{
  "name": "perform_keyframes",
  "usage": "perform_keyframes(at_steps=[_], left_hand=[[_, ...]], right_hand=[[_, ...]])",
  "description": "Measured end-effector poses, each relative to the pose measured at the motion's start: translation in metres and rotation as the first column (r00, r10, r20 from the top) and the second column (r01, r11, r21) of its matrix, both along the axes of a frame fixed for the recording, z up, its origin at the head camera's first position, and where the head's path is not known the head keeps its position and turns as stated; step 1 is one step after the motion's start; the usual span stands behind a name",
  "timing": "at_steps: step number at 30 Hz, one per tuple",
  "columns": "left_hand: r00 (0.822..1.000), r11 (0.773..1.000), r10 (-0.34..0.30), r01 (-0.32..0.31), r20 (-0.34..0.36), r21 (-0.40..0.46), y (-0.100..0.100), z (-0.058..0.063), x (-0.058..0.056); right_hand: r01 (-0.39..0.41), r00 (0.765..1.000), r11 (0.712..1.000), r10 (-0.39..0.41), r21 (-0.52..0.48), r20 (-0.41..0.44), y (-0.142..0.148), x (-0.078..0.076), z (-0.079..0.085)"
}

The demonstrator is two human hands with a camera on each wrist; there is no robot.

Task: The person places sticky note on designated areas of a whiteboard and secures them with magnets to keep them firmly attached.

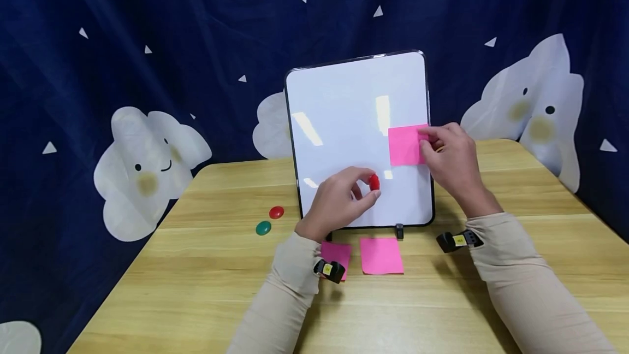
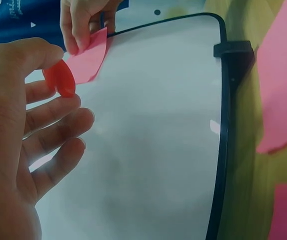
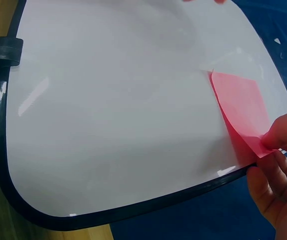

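A whiteboard [image 1: 339, 102] with a black frame stands upright on the table. My right hand [image 1: 454, 163] pinches the right edge of a pink sticky note [image 1: 405, 146] at the board's right side; in the right wrist view the pinched corner of the note [image 3: 241, 102] curls up off the surface. My left hand [image 1: 341, 198] holds a red round magnet [image 1: 374, 182] between thumb and forefinger, in front of the board's lower middle. In the left wrist view the magnet [image 2: 59, 78] is gripped at its rim, the other fingers spread loosely.
Two more pink notes lie before the board, one note [image 1: 381, 255] in the middle and another note [image 1: 339, 255] partly under the left wrist. A red magnet [image 1: 277, 212] and a green magnet [image 1: 263, 228] lie left on the wooden table [image 1: 206, 266]. Black clip feet [image 1: 399, 231] hold the board.
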State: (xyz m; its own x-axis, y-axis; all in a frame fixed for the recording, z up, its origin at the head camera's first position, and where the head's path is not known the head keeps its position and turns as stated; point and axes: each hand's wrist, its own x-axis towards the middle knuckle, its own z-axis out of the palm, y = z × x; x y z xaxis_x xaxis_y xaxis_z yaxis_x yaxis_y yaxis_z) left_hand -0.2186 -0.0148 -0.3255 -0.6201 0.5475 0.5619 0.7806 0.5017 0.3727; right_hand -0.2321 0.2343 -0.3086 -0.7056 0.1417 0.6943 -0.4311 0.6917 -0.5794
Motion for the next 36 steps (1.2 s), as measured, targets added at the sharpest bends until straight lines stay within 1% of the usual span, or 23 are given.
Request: perform_keyframes(at_steps=[6,11,14,17,20,28,36], left_hand=[[0.999,1.000,0.020,-0.021,-0.025,-0.002,0.013,0.001,-0.001],[0.997,0.999,0.044,-0.046,-0.058,-0.026,0.020,0.002,-0.002],[0.994,0.996,0.079,-0.082,-0.077,-0.037,0.021,0.003,-0.003],[0.987,0.990,0.123,-0.129,-0.104,-0.054,0.021,0.005,-0.003],[0.980,0.984,0.153,-0.163,-0.125,-0.069,0.022,0.008,-0.003],[0.975,0.979,0.168,-0.182,-0.145,-0.089,0.023,0.016,-0.006],[0.959,0.977,0.181,-0.201,-0.219,-0.075,0.028,0.026,-0.012]], right_hand=[[0.022,1.000,1.000,-0.022,0.018,-0.004,0.001,0.000,-0.002],[0.032,0.999,0.999,-0.032,0.031,-0.009,0.001,0.000,-0.003],[0.033,0.999,0.999,-0.033,0.037,-0.013,0.001,-0.001,-0.003],[0.036,0.999,0.998,-0.035,0.044,-0.021,0.001,-0.002,-0.003],[0.033,0.999,0.998,-0.032,0.047,-0.036,0.001,-0.003,-0.003],[0.039,0.998,0.998,-0.037,0.046,-0.055,0.001,-0.003,-0.003],[0.050,0.997,0.998,-0.048,0.041,-0.059,0.000,-0.005,-0.005]])
